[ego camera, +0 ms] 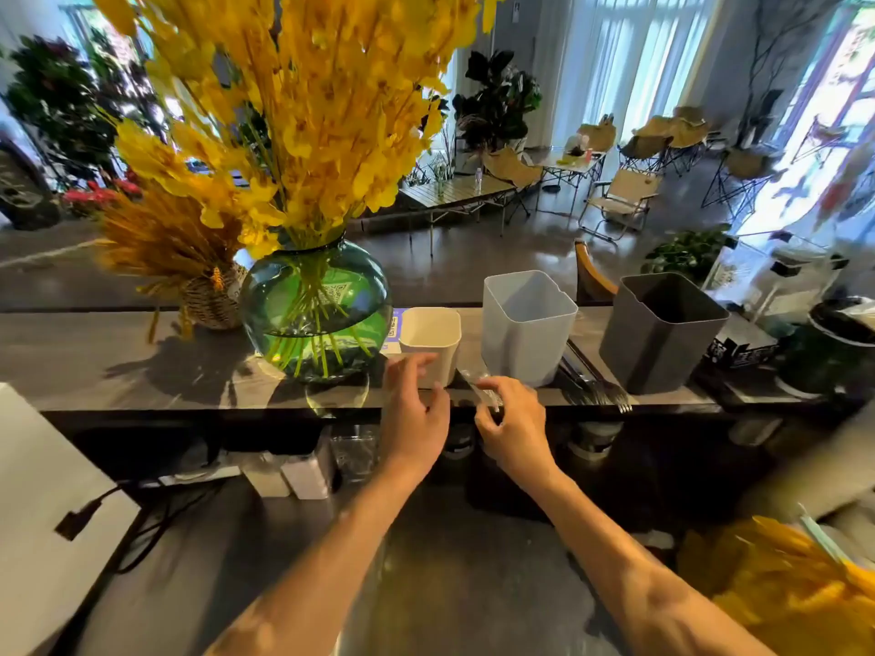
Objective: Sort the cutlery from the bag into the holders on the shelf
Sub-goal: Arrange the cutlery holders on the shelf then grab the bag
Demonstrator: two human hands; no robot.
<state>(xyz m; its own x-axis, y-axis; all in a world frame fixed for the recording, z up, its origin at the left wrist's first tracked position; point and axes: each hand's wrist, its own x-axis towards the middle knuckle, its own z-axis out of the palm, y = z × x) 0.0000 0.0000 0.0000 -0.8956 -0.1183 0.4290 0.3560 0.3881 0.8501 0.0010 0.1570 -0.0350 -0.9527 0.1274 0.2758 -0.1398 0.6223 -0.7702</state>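
Nearest to me, my forearms stretch away over the dark worktop to the near edge of the shelf. My hands are apart, side by side. My left hand is loose, its fingers spread and lightly curved, holding nothing; the fingertips lie over the front of the cream holder, though I cannot tell if they touch it. My right hand pinches a clear utensil between thumb and forefinger; it is too glassy and blurred to tell which kind. It slants up and to the left, lying between the cream holder and the pale grey holder.

Right of the pale grey holder, a bundle of dark forks lies flat on the shelf, tines pointing near, just beside the dark grey holder. All three holders stand upright in a row.

Left of the cream holder stands a green glass vase full of yellow flowers, and farther left a small woven basket of dried stalks. Near me, low on the right, sits a blurred yellow bag.
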